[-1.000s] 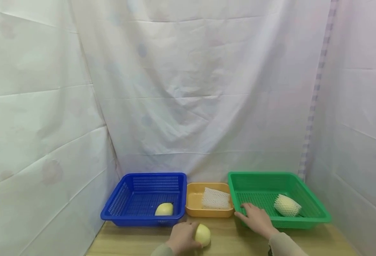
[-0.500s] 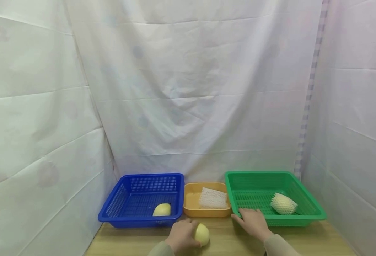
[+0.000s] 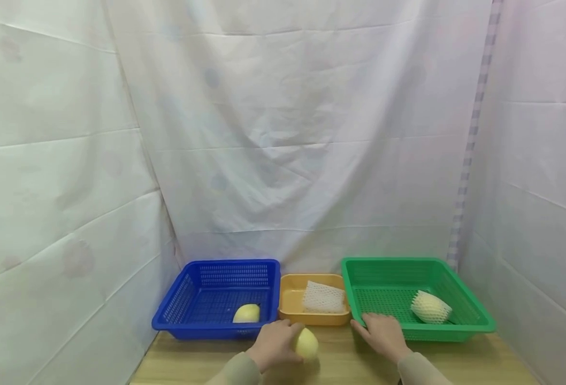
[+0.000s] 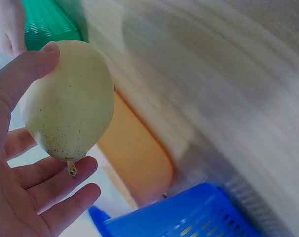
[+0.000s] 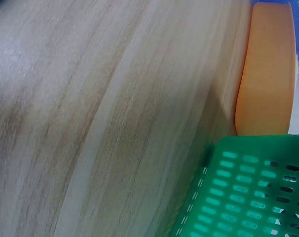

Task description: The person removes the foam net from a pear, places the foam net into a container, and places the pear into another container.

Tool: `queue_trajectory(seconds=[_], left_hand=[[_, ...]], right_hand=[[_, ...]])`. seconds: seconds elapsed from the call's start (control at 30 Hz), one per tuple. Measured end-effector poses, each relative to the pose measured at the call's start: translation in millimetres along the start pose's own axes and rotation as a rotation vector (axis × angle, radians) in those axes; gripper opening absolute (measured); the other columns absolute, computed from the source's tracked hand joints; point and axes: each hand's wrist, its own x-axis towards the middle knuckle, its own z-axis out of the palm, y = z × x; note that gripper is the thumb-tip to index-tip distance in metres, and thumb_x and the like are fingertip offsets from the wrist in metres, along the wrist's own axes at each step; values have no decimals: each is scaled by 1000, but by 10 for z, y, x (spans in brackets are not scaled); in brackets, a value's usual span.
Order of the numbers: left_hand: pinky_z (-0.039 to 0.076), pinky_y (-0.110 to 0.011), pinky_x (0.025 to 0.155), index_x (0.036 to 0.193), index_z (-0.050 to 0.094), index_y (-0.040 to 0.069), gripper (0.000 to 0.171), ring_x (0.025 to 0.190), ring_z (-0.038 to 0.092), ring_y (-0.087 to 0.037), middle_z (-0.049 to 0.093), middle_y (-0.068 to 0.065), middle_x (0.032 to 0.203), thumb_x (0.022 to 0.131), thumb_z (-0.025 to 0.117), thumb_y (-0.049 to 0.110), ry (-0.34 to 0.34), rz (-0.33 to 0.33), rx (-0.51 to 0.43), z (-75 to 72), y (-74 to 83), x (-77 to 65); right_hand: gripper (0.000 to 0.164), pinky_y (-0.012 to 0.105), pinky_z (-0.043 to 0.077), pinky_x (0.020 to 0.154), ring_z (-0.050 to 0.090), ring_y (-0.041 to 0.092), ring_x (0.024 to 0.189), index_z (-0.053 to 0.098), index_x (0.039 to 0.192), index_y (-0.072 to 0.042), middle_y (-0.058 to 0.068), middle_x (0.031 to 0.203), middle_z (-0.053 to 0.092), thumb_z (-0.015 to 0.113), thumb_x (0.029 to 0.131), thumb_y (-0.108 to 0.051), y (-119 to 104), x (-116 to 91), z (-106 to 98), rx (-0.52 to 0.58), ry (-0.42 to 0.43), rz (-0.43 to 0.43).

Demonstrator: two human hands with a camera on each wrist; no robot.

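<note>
Bottom centre: left hand [image 3: 273, 343] pinches pear [image 3: 307, 345], likely a carrying step; next calls for steady grip. Right hand [image 3: 383, 336] touches green basket [image 3: 394, 272]; closure unclear.

Left hand [image 4: 18, 195] cropped; left wrist view

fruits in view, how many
3: held fruit in the left hand, bare fruit in the blue basket, netted fruit in the green basket. Others could be hidden in the baskets.
</note>
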Motion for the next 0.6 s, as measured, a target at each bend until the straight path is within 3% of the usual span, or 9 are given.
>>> queue_trajectory(seconds=[0.13,0.27,0.43,0.6], left_hand=[[45,-27,60,117,66,23,67,75,57,-7,62,8,86,61,84,54,16,15,12,-110,-7,-5],[46,-27,62,116,67,23,66,78,58,-8,64,7,90,60,84,52,42,25,-2,-179,-36,-18],[47,-29,63,117,67,23,65,81,59,-9,65,7,95,61,84,52,19,14,-24,-254,-89,-27],[47,-28,62,120,65,23,68,79,59,-9,64,6,93,61,83,52,17,14,-4,-333,-137,-11]], right_hand=[[45,41,50,57,64,21,67,68,81,-17,-1,82,69,52,93,-58,-4,3,2,-5,20,-11],[40,34,44,48,56,15,56,59,70,-22,-6,69,62,55,93,-54,-2,15,17,-14,36,-15],[41,32,39,45,49,12,51,52,65,-23,-9,62,54,56,93,-53,-6,35,34,-16,33,-22],[38,37,47,49,60,18,59,65,75,-18,-2,75,67,58,92,-52,-4,22,25,-20,45,-22]])
